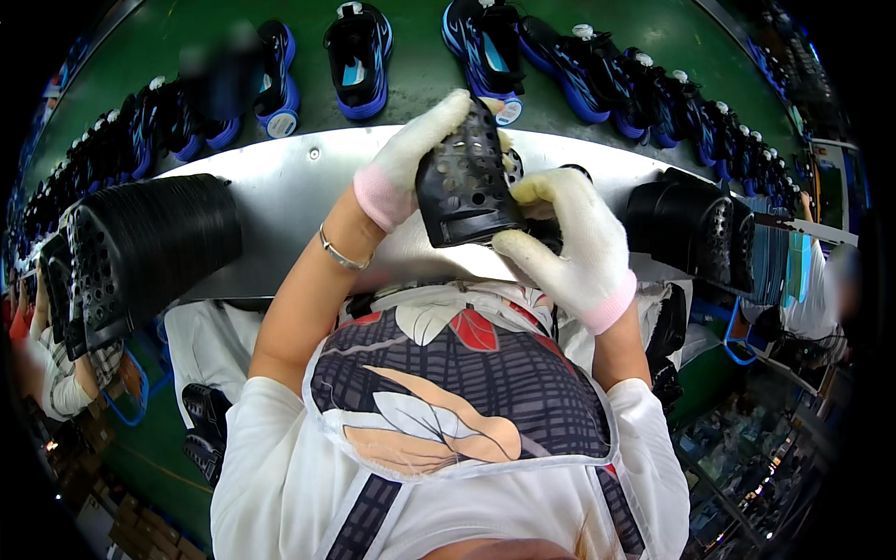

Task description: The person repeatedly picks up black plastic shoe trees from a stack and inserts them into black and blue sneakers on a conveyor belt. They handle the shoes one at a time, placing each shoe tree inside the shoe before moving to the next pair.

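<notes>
A black perforated plastic shoe insert (462, 182), curved like a toe shell, is held up in front of me over the metal tray. My left hand (411, 159), in a white glove with a pink cuff, is wrapped round its upper left side. My right hand (583, 238), gloved the same way, is closed at its lower right edge, thumb near the rim. More black perforated plastic (514, 168) shows behind it by my right fingers; whether this is a second insert I cannot tell. The fingertips behind the insert are partly hidden.
Nested black inserts form a long stack (159, 247) at the left and a shorter one (686, 224) at the right of the metal tray (280, 177). Beyond, black-and-blue sneakers (357, 61) line the green surface (411, 56). Other people sit at both far sides.
</notes>
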`<state>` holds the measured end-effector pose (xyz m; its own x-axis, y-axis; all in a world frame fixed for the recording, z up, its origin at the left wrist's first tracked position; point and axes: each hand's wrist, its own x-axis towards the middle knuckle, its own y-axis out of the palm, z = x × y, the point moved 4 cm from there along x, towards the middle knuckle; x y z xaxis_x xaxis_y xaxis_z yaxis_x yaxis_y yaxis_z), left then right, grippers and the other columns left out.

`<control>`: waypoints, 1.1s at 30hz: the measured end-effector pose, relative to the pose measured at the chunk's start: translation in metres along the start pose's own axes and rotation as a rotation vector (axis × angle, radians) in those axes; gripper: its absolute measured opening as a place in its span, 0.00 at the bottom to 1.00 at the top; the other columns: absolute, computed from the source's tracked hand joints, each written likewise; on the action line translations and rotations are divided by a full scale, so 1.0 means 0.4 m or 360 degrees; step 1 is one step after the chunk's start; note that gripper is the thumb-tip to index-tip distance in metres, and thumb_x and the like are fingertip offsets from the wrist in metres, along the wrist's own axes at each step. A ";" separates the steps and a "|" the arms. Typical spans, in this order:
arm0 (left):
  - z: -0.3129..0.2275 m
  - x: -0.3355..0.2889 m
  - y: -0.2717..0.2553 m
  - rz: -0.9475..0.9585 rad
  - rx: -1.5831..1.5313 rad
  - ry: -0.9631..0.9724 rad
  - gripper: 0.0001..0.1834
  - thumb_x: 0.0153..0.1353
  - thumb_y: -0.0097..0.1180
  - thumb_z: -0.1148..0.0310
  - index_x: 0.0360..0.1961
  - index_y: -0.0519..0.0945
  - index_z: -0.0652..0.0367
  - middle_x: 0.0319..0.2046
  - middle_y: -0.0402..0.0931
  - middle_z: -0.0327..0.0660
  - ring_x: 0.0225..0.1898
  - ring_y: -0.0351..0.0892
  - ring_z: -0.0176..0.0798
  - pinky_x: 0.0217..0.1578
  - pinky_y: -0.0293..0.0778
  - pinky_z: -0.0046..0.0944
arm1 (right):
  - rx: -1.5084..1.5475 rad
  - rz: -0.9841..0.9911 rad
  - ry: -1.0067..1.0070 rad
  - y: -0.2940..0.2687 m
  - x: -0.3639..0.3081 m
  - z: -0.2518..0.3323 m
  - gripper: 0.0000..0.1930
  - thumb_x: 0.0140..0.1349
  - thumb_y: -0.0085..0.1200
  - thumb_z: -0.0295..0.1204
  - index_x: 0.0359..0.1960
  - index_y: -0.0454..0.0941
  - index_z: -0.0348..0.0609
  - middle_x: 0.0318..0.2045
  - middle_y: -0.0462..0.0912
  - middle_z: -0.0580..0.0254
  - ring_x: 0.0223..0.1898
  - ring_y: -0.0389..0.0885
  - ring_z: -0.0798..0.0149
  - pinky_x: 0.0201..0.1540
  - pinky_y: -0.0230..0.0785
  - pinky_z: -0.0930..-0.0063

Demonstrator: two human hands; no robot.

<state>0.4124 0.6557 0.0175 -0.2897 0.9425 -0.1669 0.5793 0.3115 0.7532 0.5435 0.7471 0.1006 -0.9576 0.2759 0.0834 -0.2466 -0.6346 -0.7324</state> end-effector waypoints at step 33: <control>-0.009 0.158 -0.131 -0.0511 0.2676 0.0570 0.32 0.58 0.58 0.56 0.61 0.68 0.56 0.62 0.65 0.45 0.54 0.72 0.54 0.54 0.71 0.46 | -0.1335 0.0636 0.0270 -0.001 0.448 -0.188 0.20 0.59 0.44 0.43 0.38 0.81 0.40 0.36 0.83 0.45 0.40 0.82 0.45 0.47 0.74 0.56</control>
<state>0.3609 0.6983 -0.0301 -0.5461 0.8248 0.1467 0.4936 0.4583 -0.7391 0.3830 0.8512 0.0651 -0.8972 0.2936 -0.3300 0.3463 0.0036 -0.9381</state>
